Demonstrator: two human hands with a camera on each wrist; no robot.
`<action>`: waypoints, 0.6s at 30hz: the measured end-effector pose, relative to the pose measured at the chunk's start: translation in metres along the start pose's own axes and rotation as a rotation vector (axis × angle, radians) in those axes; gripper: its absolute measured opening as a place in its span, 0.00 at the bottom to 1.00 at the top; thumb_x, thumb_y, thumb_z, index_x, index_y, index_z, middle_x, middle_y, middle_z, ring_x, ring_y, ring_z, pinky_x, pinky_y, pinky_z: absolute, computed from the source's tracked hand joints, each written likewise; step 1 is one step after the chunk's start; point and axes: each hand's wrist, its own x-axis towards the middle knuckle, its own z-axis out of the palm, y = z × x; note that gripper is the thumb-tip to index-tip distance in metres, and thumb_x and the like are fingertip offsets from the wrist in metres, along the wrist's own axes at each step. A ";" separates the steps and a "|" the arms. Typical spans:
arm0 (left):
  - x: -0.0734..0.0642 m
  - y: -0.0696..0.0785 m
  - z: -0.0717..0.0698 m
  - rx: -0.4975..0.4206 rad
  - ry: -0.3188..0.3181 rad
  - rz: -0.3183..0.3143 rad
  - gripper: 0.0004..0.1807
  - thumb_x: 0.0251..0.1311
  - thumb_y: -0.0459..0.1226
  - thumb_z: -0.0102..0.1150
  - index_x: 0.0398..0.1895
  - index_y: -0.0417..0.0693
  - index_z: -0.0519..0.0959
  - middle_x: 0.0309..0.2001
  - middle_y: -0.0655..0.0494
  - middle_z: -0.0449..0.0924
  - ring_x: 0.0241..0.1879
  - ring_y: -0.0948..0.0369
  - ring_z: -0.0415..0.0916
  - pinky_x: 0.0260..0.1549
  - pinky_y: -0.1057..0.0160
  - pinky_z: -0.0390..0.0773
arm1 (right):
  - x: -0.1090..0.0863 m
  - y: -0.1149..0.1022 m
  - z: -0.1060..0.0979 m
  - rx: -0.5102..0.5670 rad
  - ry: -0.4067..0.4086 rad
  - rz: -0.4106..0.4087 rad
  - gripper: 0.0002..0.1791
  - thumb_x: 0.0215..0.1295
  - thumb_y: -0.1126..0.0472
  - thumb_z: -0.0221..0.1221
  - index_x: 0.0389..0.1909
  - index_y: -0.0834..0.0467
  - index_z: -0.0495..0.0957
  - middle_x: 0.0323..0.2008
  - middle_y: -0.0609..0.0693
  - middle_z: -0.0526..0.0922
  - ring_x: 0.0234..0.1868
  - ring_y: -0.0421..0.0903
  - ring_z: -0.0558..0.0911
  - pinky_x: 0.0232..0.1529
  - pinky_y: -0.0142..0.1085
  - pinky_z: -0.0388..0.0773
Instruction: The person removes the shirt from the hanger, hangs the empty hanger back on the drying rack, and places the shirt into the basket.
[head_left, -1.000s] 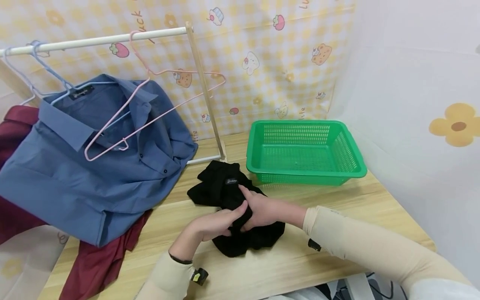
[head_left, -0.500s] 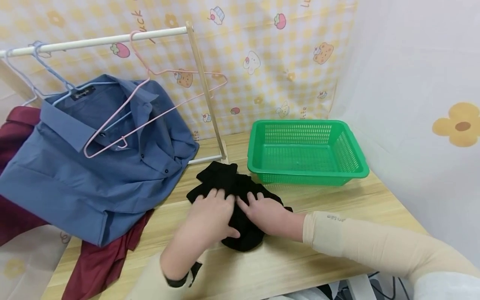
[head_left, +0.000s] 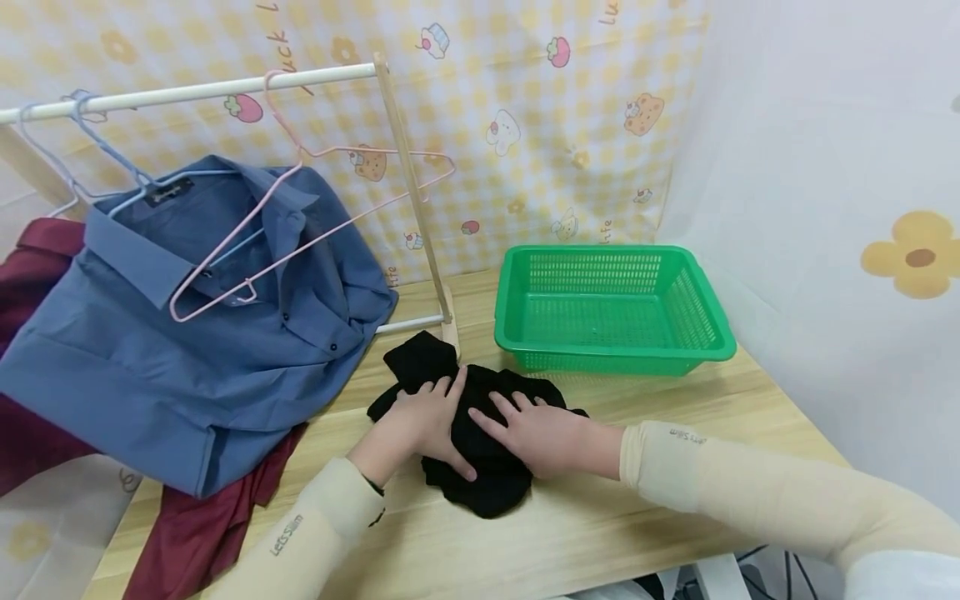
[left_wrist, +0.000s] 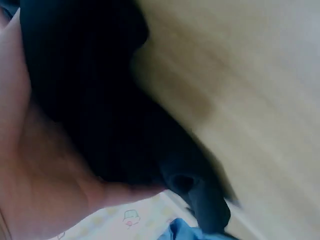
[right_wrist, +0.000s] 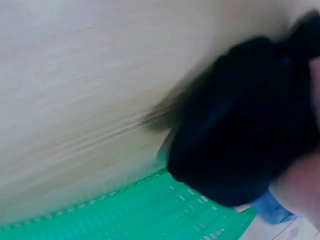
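A black cloth garment [head_left: 491, 450] lies bunched on the wooden table. My left hand [head_left: 423, 421] rests on its left part with fingers and thumb spread. On its right part lies my right hand [head_left: 543, 429], the fingers extended over the cloth. In the left wrist view, the black fabric [left_wrist: 100, 100] runs alongside the palm and thumb. The right wrist view is blurred; dark fabric [right_wrist: 245, 125] fills its right side and the fingers are mostly hidden.
A green plastic basket [head_left: 600, 360] stands behind the right hand. At left, a white-railed rack [head_left: 202, 90] holds a blue shirt [head_left: 225, 367], a maroon garment [head_left: 191, 533] and a bare pink hanger [head_left: 217, 254].
Both hands have let go of the gathered cloth and now lie spread on it. The neck label, visible a second ago, is out of sight, and the garment's outline has shifted.
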 end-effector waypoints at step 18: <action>-0.031 -0.004 0.026 -0.243 0.173 0.064 0.77 0.42 0.65 0.84 0.87 0.42 0.48 0.82 0.29 0.49 0.77 0.33 0.57 0.66 0.41 0.79 | -0.003 -0.005 0.003 0.474 0.004 0.203 0.61 0.63 0.32 0.70 0.88 0.44 0.44 0.82 0.75 0.49 0.77 0.68 0.70 0.65 0.56 0.82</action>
